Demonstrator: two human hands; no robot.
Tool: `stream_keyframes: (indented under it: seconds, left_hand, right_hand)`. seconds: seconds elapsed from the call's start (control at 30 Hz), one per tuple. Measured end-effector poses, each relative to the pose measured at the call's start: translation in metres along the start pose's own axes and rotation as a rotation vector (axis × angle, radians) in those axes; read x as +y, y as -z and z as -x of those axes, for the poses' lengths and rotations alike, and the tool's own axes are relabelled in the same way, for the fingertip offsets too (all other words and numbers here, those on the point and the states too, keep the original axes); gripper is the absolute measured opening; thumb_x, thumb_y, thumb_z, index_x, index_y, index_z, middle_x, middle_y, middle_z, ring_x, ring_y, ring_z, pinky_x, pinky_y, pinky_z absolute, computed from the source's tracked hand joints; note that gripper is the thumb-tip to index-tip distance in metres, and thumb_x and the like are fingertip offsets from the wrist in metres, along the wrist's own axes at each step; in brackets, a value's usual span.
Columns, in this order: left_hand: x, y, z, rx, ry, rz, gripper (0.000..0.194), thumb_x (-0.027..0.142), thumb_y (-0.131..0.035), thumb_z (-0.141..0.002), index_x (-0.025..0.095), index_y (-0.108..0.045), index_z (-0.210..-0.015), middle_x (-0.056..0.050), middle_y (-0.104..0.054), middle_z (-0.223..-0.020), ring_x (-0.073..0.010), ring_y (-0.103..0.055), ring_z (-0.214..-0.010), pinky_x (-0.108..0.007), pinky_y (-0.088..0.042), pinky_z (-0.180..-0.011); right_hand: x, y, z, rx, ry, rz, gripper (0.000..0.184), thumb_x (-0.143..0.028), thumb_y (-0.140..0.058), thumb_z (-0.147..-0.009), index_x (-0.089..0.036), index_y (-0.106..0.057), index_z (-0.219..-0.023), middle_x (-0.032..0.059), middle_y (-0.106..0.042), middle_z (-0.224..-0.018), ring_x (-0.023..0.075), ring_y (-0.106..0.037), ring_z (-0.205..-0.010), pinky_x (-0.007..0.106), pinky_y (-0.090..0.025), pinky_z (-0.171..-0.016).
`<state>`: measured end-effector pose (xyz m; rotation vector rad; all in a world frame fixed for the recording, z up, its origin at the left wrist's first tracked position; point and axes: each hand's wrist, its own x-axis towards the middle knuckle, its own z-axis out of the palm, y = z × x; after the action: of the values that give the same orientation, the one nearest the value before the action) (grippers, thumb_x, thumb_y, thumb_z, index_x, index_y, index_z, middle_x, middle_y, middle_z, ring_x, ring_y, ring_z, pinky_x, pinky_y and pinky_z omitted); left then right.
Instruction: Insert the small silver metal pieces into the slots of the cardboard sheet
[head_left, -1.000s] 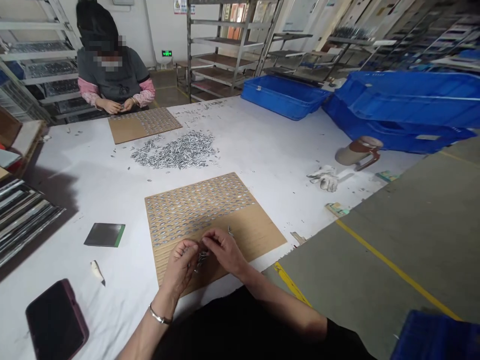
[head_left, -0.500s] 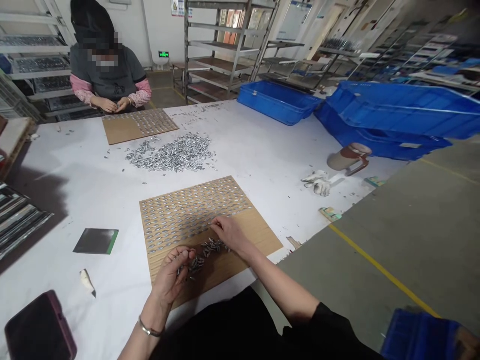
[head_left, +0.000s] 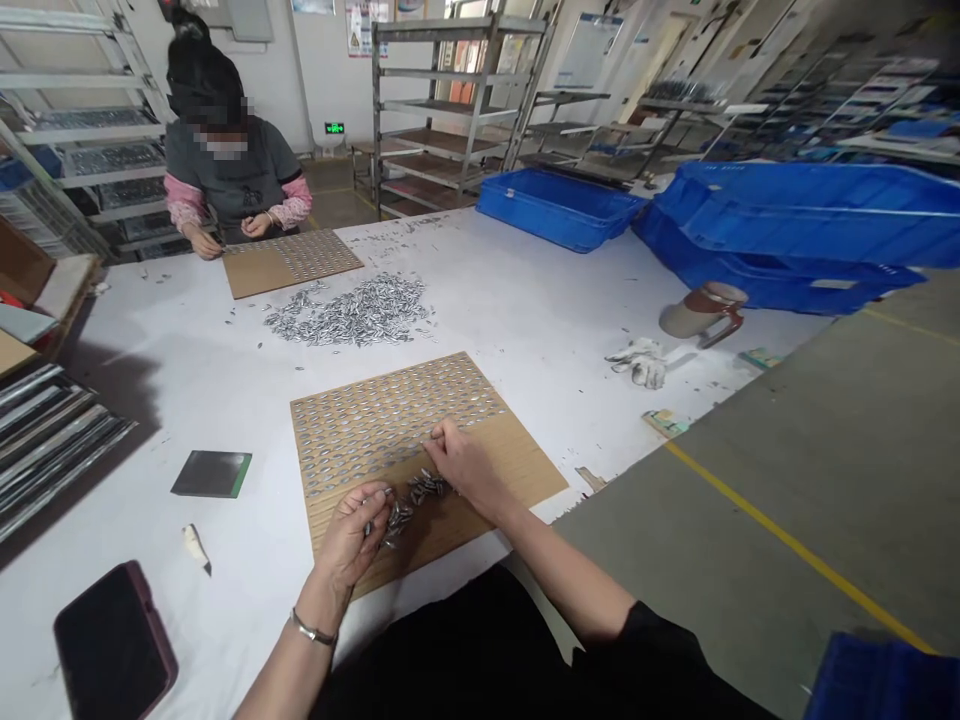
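A brown board lies before me, its far part covered with rows of small silver spindle-shaped metal pieces. My left hand is closed over the board's near left part, a metal piece pinched between thumb and forefinger. Beside those fingers is a loose heap of the same pieces, partly hidden by my hands. My right hand is closed in a pinch at the nearest row; what sits between its fingertips is too small to make out.
A large pile of metal pieces lies beyond my board. Across the table a co-worker sits at another board. Left are a phone, a dark block and a small knife; right, gloves, a mug and blue bins.
The view has shifted slightly, so things on the left appear farther right. My hands stay in their pinches near the same places. The co-worker's hands have moved apart.
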<state>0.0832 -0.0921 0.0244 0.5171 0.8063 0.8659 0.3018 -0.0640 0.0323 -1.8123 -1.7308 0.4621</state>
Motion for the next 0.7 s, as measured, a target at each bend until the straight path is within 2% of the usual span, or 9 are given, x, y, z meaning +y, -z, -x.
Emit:
stream_keyframes:
  seconds: [0.07,0.17,0.27,0.33,0.4,0.47,0.5,0.6,0.7]
  left_hand:
    - [-0.005,0.000,0.000,0.005,-0.009,-0.017,0.037,0.035,-0.088,-0.067,0.014,-0.064,-0.085,0.008,-0.049,-0.056,0.0000,-0.025,-0.039,-0.013,-0.012,-0.035]
    - [-0.011,-0.003,0.000,0.013,-0.033,-0.072,0.035,0.037,-0.086,-0.070,0.015,-0.062,-0.083,0.011,-0.040,-0.047,-0.0013,-0.026,-0.038,-0.013,-0.014,-0.037]
    - [-0.012,-0.007,0.001,0.010,-0.027,-0.105,0.034,0.038,-0.087,-0.070,0.015,-0.064,-0.082,0.011,-0.038,-0.044,-0.0014,-0.027,-0.038,-0.013,-0.017,-0.038]
    - [-0.008,-0.009,0.001,0.012,-0.005,-0.060,0.033,0.037,-0.085,-0.071,0.014,-0.066,-0.086,0.008,-0.048,-0.051,-0.0004,-0.026,-0.039,-0.012,-0.017,-0.036]
    - [-0.003,-0.008,0.000,0.015,0.045,0.035,0.034,0.037,-0.082,-0.073,0.013,-0.068,-0.092,0.001,-0.061,-0.067,0.0005,-0.027,-0.041,-0.012,-0.015,-0.033]
    - [0.003,-0.005,-0.001,0.024,0.091,0.136,0.035,0.035,-0.080,-0.073,0.012,-0.069,-0.097,-0.005,-0.067,-0.081,-0.0004,-0.034,-0.045,-0.011,-0.017,-0.032]
    - [0.005,-0.004,-0.001,0.031,0.109,0.168,0.036,0.032,-0.080,-0.072,0.012,-0.069,-0.099,-0.006,-0.067,-0.083,-0.0014,-0.037,-0.047,-0.011,-0.018,-0.031]
    - [0.007,-0.001,0.000,0.065,0.118,0.160,0.041,0.026,-0.080,-0.072,0.011,-0.066,-0.108,-0.005,-0.067,-0.083,-0.0024,-0.040,-0.047,-0.011,-0.021,-0.031]
    - [0.005,-0.001,0.001,0.081,0.073,0.111,0.040,0.026,-0.079,-0.074,0.013,-0.062,-0.108,-0.003,-0.068,-0.081,-0.0022,-0.039,-0.043,-0.012,-0.020,-0.030]
  right_hand:
    - [-0.013,0.003,0.015,-0.058,0.069,-0.159,0.012,-0.027,-0.055,-0.096,-0.019,-0.063,-0.091,0.0025,-0.069,-0.078,0.0171,-0.064,-0.073,0.026,-0.045,-0.071]
    - [-0.033,0.001,0.040,-0.232,0.150,-0.403,0.014,-0.030,-0.058,-0.094,-0.022,-0.067,-0.088,-0.0001,-0.070,-0.076,0.0149,-0.064,-0.069,0.025,-0.046,-0.067]
    - [-0.039,-0.003,0.052,-0.230,0.103,-0.520,0.014,-0.031,-0.059,-0.092,-0.022,-0.068,-0.087,-0.0007,-0.069,-0.076,0.0140,-0.063,-0.067,0.024,-0.047,-0.064]
    - [-0.029,-0.001,0.048,-0.231,0.037,-0.548,0.017,-0.033,-0.057,-0.093,-0.021,-0.067,-0.086,-0.0015,-0.067,-0.071,0.0135,-0.061,-0.062,0.024,-0.046,-0.061]
    - [-0.011,0.005,0.034,-0.169,-0.041,-0.492,0.020,-0.033,-0.055,-0.092,-0.020,-0.067,-0.083,-0.0016,-0.065,-0.067,0.0139,-0.059,-0.060,0.025,-0.045,-0.060]
    - [0.008,0.011,0.016,-0.031,-0.101,-0.335,0.020,-0.030,-0.055,-0.089,-0.019,-0.067,-0.076,0.0000,-0.065,-0.068,0.0154,-0.059,-0.065,0.026,-0.043,-0.064]
    - [0.017,0.013,0.008,-0.003,-0.117,-0.260,0.021,-0.029,-0.055,-0.088,-0.019,-0.067,-0.073,0.0007,-0.066,-0.069,0.0160,-0.059,-0.066,0.027,-0.042,-0.065]
    - [0.033,0.010,-0.009,0.009,-0.136,-0.136,0.024,-0.027,-0.053,-0.087,-0.019,-0.066,-0.069,0.0022,-0.067,-0.071,0.0167,-0.059,-0.069,0.027,-0.040,-0.066]
    - [0.035,0.003,-0.014,-0.002,-0.176,-0.085,0.026,-0.027,-0.052,-0.087,-0.019,-0.066,-0.067,0.0023,-0.067,-0.070,0.0167,-0.058,-0.068,0.026,-0.038,-0.065]
